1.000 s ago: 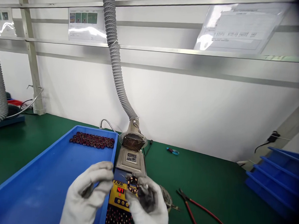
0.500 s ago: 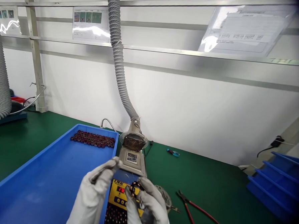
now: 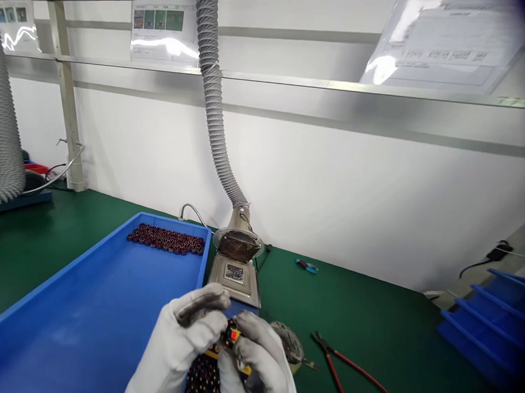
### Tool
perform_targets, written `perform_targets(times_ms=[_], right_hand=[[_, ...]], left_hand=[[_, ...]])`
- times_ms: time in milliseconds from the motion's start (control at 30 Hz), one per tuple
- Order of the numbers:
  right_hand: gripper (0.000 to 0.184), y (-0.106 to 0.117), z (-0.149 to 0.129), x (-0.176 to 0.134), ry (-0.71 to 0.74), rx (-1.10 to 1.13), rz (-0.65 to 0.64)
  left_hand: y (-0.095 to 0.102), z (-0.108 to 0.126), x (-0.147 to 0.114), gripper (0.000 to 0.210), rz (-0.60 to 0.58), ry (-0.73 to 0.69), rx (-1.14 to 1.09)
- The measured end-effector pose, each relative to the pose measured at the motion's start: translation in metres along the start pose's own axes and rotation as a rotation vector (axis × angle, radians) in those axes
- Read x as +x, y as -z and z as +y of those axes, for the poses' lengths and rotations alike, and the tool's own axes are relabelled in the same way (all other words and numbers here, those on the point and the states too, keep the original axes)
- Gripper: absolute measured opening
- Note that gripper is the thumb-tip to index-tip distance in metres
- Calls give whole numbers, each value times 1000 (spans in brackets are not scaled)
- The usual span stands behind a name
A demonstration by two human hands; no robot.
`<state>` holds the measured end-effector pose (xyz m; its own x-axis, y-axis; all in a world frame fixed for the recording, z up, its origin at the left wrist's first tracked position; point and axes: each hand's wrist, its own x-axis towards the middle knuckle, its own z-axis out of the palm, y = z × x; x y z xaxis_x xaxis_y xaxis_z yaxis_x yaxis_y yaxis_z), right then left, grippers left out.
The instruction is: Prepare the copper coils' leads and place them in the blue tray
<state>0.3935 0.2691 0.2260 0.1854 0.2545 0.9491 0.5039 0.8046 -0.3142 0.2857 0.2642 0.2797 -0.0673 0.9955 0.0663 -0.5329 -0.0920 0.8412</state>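
Observation:
Both hands wear white gloves with grey-stained fingertips. In front of the yellow control panel (image 3: 211,353), my right hand (image 3: 262,361) grips a small dark ring-shaped part (image 3: 231,334) with coppery dots. Close against that part, my left hand (image 3: 182,339) has its thumb and fingertips pinched; whatever is between them is too small to make out. Most of the panel is hidden by the hands. Just beyond them sits a metal heated plate (image 3: 234,280) with a silvery square window. Below the hands lie many dark parts with coppery dots (image 3: 203,378).
A large blue tray (image 3: 84,310) at left has a cluster of dark red ring parts (image 3: 167,239) at its far end. Red-handled pliers (image 3: 339,365), a wire spool (image 3: 286,341) and blue-handled cutters (image 3: 306,266) lie at right. A grey duct (image 3: 218,118) hangs above the plate. Blue bins (image 3: 488,325) stand far right.
My left hand has come right and down, bringing its fingertips to the ring part in my right hand. The panel's display is now mostly covered. The view has shifted slightly.

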Motion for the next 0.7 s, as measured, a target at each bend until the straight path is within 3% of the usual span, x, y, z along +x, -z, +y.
perform_targets(times_ms=[133,300,367,433,500,600,700], right_hand=[[39,-2,-1,0,30,48,-39],[31,-2,-3,2,-17,52,-74],[30,-2,-3,1,-19,41,-68],[33,-1,-2,0,-6,34,-69],[36,-1,-1,-1,8,29,-93],[37,-1,-1,-1,16,43,-113],[33,-2,-5,0,-26,70,-104]], left_hand=[[4,-1,5,20,-80,24,13],[18,2,14,24,129,-163,-92],[17,5,13,29,67,-107,-108],[12,7,10,27,-77,-6,-2],[6,7,7,19,-129,21,106],[4,6,8,16,-48,-25,51],[16,7,12,21,93,-146,-124]])
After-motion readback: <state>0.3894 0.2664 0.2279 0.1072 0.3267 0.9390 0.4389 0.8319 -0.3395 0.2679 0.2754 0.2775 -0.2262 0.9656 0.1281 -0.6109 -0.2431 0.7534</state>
